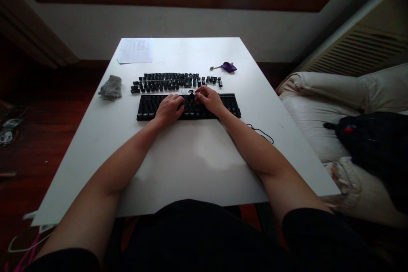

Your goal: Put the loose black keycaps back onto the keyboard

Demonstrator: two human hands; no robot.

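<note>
A black keyboard (228, 101) lies across the white table in front of me. My left hand (170, 108) rests on its left-middle part, fingers loosely bent over the keys. My right hand (208, 98) is over the right-middle part, thumb and fingertips pinched together at the back edge. A small thing is at those fingertips, too small and dark to name. Just beyond them, a small pale and dark piece (191, 92) with a thin line beside it is hard to make out. Behind the keyboard, many loose black keycaps (165, 83) stand in rough rows.
A grey cloth (111, 88) lies at the left edge of the white table (178, 157). Printed paper (136, 51) is at the far left corner. Farther right are a toothbrush (215, 68) and a purple item (228, 67). A black cable (263, 134) lies by my right forearm.
</note>
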